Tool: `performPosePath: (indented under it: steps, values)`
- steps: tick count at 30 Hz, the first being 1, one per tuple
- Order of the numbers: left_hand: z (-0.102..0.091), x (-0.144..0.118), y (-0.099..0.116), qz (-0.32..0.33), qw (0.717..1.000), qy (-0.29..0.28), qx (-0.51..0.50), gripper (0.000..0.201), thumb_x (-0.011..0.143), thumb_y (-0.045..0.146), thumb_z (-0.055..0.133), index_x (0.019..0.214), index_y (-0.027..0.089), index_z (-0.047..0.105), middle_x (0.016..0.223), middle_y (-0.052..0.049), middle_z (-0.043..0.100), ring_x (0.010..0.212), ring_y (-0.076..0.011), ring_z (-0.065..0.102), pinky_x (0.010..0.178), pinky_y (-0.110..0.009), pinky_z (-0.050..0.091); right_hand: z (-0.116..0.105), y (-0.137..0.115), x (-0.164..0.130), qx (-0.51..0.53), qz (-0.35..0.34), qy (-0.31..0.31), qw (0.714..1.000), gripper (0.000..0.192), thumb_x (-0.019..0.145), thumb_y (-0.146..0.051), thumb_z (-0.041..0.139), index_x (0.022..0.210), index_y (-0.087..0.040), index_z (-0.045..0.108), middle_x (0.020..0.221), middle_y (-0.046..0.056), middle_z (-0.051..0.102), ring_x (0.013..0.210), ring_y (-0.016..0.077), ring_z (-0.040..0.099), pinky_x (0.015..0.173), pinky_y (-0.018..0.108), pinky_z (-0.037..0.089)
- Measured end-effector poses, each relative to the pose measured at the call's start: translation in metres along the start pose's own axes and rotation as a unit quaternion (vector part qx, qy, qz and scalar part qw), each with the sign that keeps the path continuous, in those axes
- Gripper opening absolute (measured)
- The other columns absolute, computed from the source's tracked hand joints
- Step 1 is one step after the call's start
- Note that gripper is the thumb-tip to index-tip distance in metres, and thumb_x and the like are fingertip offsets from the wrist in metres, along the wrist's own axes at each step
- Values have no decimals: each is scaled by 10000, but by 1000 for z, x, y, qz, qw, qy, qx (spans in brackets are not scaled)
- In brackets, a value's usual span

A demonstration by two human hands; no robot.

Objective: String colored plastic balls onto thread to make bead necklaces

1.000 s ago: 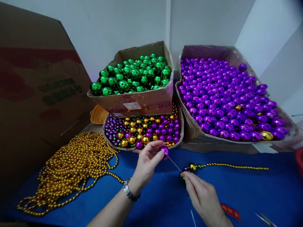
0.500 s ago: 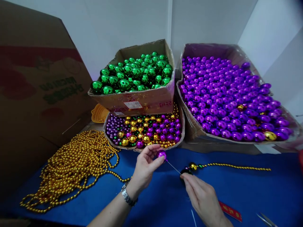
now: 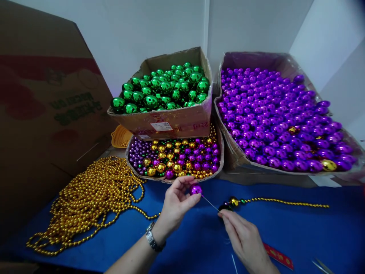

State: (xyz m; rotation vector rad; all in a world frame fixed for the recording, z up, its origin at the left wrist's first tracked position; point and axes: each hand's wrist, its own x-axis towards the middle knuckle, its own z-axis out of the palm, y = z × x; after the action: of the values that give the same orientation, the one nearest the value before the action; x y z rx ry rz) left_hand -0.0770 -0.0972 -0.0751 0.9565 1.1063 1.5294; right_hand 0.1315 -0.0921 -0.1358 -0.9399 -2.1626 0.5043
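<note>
Your left hand (image 3: pixel 176 203) and forearm are bare, with no sleeve showing up to the lower edge of the view. A silver metal-link wristwatch (image 3: pixel 152 238) sits on that wrist. Your right hand (image 3: pixel 247 241) is bare too, with no ring, band or sleeve in view. Your fingers (image 3: pixel 186 199) are gloveless.

The left hand (image 3: pixel 175 203) pinches a purple ball (image 3: pixel 195 189) on a thin needle (image 3: pixel 210 203); the right hand (image 3: pixel 245 239) holds the needle near the gold bead string (image 3: pixel 285 202).
</note>
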Motion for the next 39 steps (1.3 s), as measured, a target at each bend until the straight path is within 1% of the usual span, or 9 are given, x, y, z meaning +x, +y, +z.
performPosePath:
  steps: [8, 15, 21, 24, 26, 29, 31, 35, 39]
  values:
    - [-1, -1, -1, -6, 1000, -15, -18, 423, 685, 120, 741, 1069, 179, 573, 1081, -89, 605, 978, -181, 564, 824, -284, 483, 1, 5, -3, 10, 6, -12, 1000, 245, 939, -187, 377, 1077, -194, 579, 919, 59, 682, 855, 166, 667, 782, 255, 529]
    - [-1, -1, 0, -24, 998, -26, -43, 419, 701, 123, 728, 1083, 182, 565, 1082, -88, 606, 960, -174, 568, 806, -276, 484, 0, -1, -1, 57, 64, -44, 995, 238, 947, -240, 378, 1046, -220, 592, 981, 58, 693, 915, 155, 663, 799, 219, 519]
    - [-1, -3, 1, -5, 998, -61, 33, 425, 731, 166, 705, 1119, 182, 531, 1131, -111, 592, 1035, -218, 555, 841, -322, 490, -1, -4, 1, 49, 47, -35, 997, 250, 949, -242, 364, 1054, -214, 589, 998, 60, 695, 915, 153, 665, 796, 215, 515]
    - [-11, 12, 12, 40, 985, -62, 154, 301, 838, 255, 579, 1122, 170, 521, 1124, -120, 603, 1010, -220, 579, 817, -328, 500, -6, -2, 2, 37, 68, -19, 997, 246, 950, -252, 369, 1053, -213, 588, 1000, 57, 692, 900, 152, 667, 766, 210, 516]
    - [-20, 28, 21, 85, 937, -59, 335, 225, 883, 268, 493, 1067, 151, 547, 1031, -110, 638, 924, -200, 613, 772, -301, 503, -9, 1, 2, 27, 87, -9, 996, 240, 950, -258, 371, 1041, -215, 589, 983, 52, 693, 873, 155, 671, 737, 212, 517]
    - [-28, 57, 27, 120, 764, -148, 617, 191, 887, 182, 436, 978, 135, 597, 917, -104, 665, 843, -194, 631, 746, -294, 490, -11, 2, 3, 17, 83, 10, 996, 228, 948, -257, 380, 1026, -211, 590, 954, 51, 696, 842, 162, 675, 698, 217, 515]
    - [-27, 75, 25, 116, 678, -208, 695, 188, 846, 105, 447, 871, 127, 632, 829, -115, 670, 812, -219, 636, 741, -323, 484, -10, 1, 4, 16, 77, 18, 997, 225, 947, -253, 383, 1022, -211, 591, 931, 47, 698, 818, 160, 676, 674, 215, 511]
    - [-14, 101, 16, 94, 628, -256, 729, 178, 727, 2, 507, 713, 114, 645, 734, -153, 661, 782, -274, 641, 725, -381, 480, -8, -3, 5, 20, 80, 14, 996, 241, 951, -254, 369, 1028, -207, 593, 887, 48, 695, 780, 155, 674, 651, 214, 504]
    - [-4, 113, 9, 81, 609, -276, 739, 185, 672, -15, 542, 749, 110, 653, 792, -186, 664, 818, -313, 637, 726, -432, 475, -9, -4, 5, 16, 87, 15, 996, 249, 952, -258, 367, 1029, -200, 597, 869, 52, 690, 776, 158, 672, 652, 216, 502]
